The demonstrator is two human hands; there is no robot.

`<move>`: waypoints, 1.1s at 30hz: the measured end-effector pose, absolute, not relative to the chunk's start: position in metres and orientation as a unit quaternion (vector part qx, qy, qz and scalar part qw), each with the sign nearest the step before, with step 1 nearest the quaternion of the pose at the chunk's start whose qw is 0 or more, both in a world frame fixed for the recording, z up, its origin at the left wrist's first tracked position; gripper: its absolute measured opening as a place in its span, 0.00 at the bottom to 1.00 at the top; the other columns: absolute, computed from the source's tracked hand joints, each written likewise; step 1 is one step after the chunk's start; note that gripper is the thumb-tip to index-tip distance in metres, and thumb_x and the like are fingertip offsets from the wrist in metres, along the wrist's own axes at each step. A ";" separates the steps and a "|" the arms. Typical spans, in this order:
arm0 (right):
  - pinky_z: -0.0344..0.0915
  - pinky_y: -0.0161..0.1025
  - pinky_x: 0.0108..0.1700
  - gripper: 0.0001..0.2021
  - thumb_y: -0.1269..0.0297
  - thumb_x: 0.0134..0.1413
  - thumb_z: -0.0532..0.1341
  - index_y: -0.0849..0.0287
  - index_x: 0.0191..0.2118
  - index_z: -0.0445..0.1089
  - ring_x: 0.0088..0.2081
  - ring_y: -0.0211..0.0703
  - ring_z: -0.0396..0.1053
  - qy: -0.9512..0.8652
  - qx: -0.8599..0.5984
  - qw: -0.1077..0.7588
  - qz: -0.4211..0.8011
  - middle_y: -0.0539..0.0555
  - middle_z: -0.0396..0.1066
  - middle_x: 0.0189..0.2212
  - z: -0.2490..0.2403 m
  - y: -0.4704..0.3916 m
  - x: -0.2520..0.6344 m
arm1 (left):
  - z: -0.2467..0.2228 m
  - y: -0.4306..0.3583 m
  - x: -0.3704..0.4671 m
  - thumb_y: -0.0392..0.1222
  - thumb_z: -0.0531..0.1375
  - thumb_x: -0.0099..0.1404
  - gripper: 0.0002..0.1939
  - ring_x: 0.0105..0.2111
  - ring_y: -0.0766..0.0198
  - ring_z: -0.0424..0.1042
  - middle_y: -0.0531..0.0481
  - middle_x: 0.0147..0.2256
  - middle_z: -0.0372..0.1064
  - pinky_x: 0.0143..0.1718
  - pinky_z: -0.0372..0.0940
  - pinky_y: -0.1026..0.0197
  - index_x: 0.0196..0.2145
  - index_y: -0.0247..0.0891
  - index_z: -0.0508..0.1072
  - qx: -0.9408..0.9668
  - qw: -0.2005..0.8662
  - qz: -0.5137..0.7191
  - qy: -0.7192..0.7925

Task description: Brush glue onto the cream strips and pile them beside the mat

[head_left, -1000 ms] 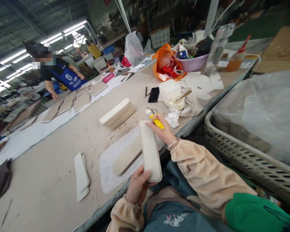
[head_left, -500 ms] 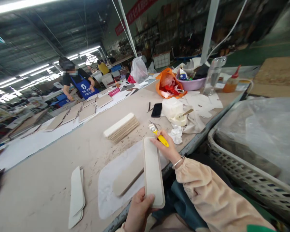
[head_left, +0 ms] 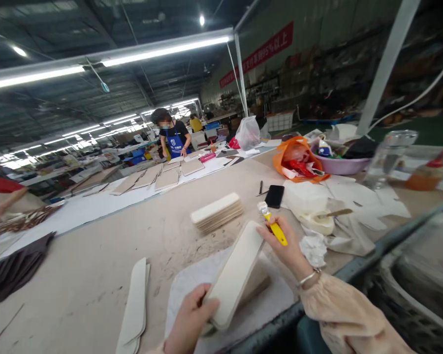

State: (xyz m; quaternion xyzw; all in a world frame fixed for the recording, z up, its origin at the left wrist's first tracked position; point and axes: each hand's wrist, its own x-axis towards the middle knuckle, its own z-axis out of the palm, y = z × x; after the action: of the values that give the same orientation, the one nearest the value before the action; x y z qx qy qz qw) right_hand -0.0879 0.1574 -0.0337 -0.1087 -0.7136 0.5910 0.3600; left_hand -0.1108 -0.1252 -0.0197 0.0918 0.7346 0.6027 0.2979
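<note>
My left hand (head_left: 190, 314) grips the lower end of a long, pale panel with rounded corners (head_left: 238, 273), thumb on top. At the panel's far end, the fingers of my right hand (head_left: 288, 248) touch its edge while also holding a yellow-handled paintbrush (head_left: 277, 232), whose bristles look white and coated. The panel is tilted above a white sheet (head_left: 180, 285), where more brown-grey panels (head_left: 258, 284) lie partly hidden. Beyond it stands a neat stack of similar panels (head_left: 217, 216). A few loose pale strips (head_left: 135, 305) overlap on the left.
Right of my hands are crumpled tissue (head_left: 313, 248), a white tub (head_left: 317, 222) with a stick, a phone (head_left: 274, 196), an orange bag (head_left: 297, 160) and a purple basin (head_left: 343, 164). A basket (head_left: 409, 295) stands beside the table. A co-worker (head_left: 174, 136) handles panels across the table.
My view has swung left and up. The panel, nearly upright in the picture before, now leans to the right at its far end and is over the white sheet. Both hands keep their holds.
</note>
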 end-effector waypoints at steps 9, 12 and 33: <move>0.62 0.41 0.36 0.15 0.53 0.46 0.60 0.56 0.36 0.60 0.31 0.44 0.67 -0.794 -0.127 0.406 0.435 0.51 0.69 0.31 -0.009 0.201 -0.226 | 0.034 -0.080 -0.296 0.43 0.63 0.45 0.27 0.26 0.67 0.66 0.53 0.27 0.67 0.24 0.60 0.66 0.44 0.32 0.69 0.094 0.109 0.585 0.799; 0.60 0.40 0.35 0.14 0.53 0.46 0.58 0.56 0.35 0.60 0.29 0.44 0.66 -0.805 -0.139 0.406 0.410 0.52 0.69 0.31 -0.011 0.204 -0.257 | 0.026 -0.068 -0.336 0.42 0.62 0.46 0.25 0.24 0.68 0.66 0.53 0.27 0.68 0.23 0.60 0.66 0.44 0.33 0.69 0.096 0.092 0.563 0.816; 0.65 0.43 0.40 0.14 0.54 0.53 0.60 0.57 0.41 0.63 0.35 0.45 0.69 -0.825 -0.118 0.414 0.366 0.55 0.70 0.36 -0.038 0.217 -0.221 | -0.014 -0.109 -0.306 0.50 0.58 0.58 0.24 0.55 0.54 0.61 0.40 0.52 0.63 0.57 0.55 0.51 0.49 0.34 0.69 0.202 -0.124 0.292 0.927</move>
State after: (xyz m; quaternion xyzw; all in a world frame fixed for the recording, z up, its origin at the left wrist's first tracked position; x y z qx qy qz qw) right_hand -0.2208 0.2174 -0.0376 -0.1181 -0.8250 0.3659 0.4142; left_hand -0.3061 -0.1091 -0.0144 0.2023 0.9266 0.2920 -0.1235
